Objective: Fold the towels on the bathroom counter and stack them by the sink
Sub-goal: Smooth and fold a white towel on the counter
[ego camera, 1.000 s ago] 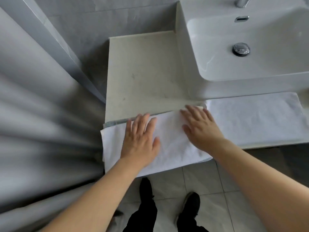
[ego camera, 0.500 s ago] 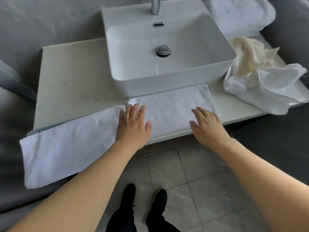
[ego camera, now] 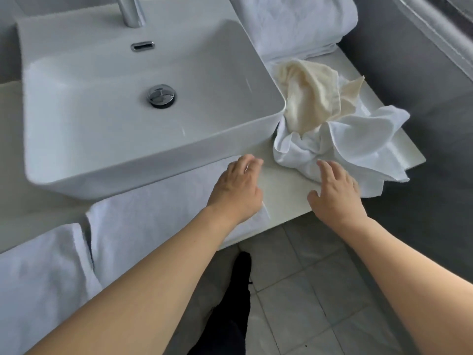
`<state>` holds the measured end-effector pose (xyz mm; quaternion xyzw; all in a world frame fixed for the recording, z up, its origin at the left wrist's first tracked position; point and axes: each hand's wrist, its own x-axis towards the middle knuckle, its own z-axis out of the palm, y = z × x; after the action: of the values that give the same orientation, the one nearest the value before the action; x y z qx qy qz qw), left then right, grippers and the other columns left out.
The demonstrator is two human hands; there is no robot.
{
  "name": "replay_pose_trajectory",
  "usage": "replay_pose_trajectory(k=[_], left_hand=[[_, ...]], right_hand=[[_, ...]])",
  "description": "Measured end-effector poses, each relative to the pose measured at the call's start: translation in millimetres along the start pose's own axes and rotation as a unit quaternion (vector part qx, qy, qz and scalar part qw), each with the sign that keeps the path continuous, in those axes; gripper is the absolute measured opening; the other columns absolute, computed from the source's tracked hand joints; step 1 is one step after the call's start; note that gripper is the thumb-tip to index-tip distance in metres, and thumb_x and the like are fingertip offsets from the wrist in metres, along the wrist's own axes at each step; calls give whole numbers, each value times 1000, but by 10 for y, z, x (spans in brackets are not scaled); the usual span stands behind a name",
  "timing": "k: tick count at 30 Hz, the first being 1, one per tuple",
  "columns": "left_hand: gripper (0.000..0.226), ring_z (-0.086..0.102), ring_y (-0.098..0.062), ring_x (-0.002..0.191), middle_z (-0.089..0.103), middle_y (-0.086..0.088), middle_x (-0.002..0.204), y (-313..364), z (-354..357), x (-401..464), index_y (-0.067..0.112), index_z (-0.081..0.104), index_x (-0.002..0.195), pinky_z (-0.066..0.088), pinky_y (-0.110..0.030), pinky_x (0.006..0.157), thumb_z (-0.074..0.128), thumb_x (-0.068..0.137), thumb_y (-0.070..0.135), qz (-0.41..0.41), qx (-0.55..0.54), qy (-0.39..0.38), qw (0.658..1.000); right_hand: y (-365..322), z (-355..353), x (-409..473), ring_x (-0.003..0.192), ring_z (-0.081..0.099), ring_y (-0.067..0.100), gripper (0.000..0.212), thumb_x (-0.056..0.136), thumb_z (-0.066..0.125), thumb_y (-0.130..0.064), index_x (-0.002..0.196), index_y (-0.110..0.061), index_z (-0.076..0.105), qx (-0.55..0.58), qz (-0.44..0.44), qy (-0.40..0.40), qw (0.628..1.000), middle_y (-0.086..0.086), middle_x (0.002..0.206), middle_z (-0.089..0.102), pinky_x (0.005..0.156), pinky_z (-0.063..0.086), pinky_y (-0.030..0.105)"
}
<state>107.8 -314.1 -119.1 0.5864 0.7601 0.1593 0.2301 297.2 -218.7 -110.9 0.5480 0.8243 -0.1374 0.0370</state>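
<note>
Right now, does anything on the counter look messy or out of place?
Yes. A crumpled white towel and a bunched cream cloth lie in a heap right of the sink, unfolded. The long white towel in front of the sink overhangs the counter edge.

bare forearms [ego camera: 163, 272], dark trousers [ego camera: 225, 334], black shoe [ego camera: 242, 267]

In front of you the rectangular ceramic basin [ego camera: 122, 103] is glossy white, its round drain plug [ego camera: 161, 95] chrome. The long terry towel [ego camera: 143, 226] along the counter edge is plain white. The crumpled cloth [ego camera: 311, 97] is cream, the rumpled towel [ego camera: 358, 147] under it white. Your stone countertop [ego camera: 286, 198] is pale off-white; the floor tiles [ego camera: 320, 290] are grey.
</note>
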Motion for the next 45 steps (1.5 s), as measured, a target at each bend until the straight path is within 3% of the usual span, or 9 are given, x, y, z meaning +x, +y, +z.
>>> replay_pose_trajectory(k=[5, 9, 13, 16, 19, 26, 30, 35, 45], left_hand=[[69, 28, -29, 133, 20, -3, 154, 372, 398, 937, 21, 26, 149, 35, -39, 104, 55, 87, 20, -4, 68, -26, 997], [53, 28, -31, 121, 28, -6, 141, 540, 653, 1264, 28, 45, 130, 32, -39, 99, 64, 82, 39, -58, 109, -11, 992], [34, 35, -35, 120, 43, 0, 140, 627, 714, 1382, 21, 64, 109, 29, -36, 102, 63, 81, 40, -20, 65, -1, 998], [23, 53, -32, 91, 61, -1, 91, 774, 657, 1305, 23, 50, 63, 33, -31, 72, 65, 75, 38, -77, -81, 3, 994], [26, 36, -14, 53, 37, 11, 49, 852, 518, 1157, 22, 39, 44, 24, -26, 48, 58, 58, 33, -187, -337, 20, 922], [36, 42, -24, 77, 42, -10, 82, 595, 248, 563, -15, 45, 78, 33, -34, 67, 48, 56, 13, -266, -584, 69, 764], [48, 50, -25, 88, 48, -11, 96, 454, 67, 262, -4, 59, 101, 38, -34, 71, 47, 58, 14, -277, -622, 118, 722], [44, 41, -27, 82, 42, -11, 90, 256, -178, -92, 10, 52, 100, 35, -32, 65, 45, 56, 13, -267, -684, 146, 663], [50, 70, -17, 73, 72, -2, 79, -1023, -1187, -1281, 15, 78, 82, 55, -27, 61, 29, 79, 8, -74, -790, 143, 591]], right_hand=[[550, -81, 771, 146, -10, 29, 101, 83, 58, -31, 150, -28, -17, -90, 74, -60, 991, 5, 156, -11, 118, -6, 55], [859, -77, 1174, 145, -22, 30, 102, 78, 63, -54, 150, -29, -6, -103, 83, -114, 985, 8, 157, -20, 113, -12, 61], [1012, -120, 1388, 138, 11, 32, 80, 70, 59, -68, 132, -27, 29, -110, 11, -70, 991, 8, 146, 20, 114, 8, 63], [1053, -192, 1398, 122, 34, 28, 65, 73, 60, -68, 118, -24, 48, -105, -49, -17, 993, 0, 123, 47, 98, 34, 49], [1009, -279, 1292, 107, 49, 24, 42, 80, 61, -57, 98, -19, 63, -18, -111, 8, 994, -5, 102, 62, 84, 39, 40], [925, -364, 1075, 86, 53, 12, 25, 83, 61, -38, 89, -14, 63, 244, -148, 16, 958, -3, 90, 62, 67, 46, 36], [804, -232, 1022, 118, 43, 23, 74, 71, 84, -22, 136, -12, 51, 162, -275, -52, 946, 13, 130, 45, 94, 37, 36], [313, -171, 914, 104, 51, 28, 16, 73, 65, -27, 83, -18, 55, 23, -309, -77, 948, -9, 87, 53, 83, 30, 25], [-1788, -401, -253, 51, 43, 13, 15, 63, 53, -26, 57, -26, 39, 309, -249, -13, 918, -7, 50, 45, 50, 34, 28]])
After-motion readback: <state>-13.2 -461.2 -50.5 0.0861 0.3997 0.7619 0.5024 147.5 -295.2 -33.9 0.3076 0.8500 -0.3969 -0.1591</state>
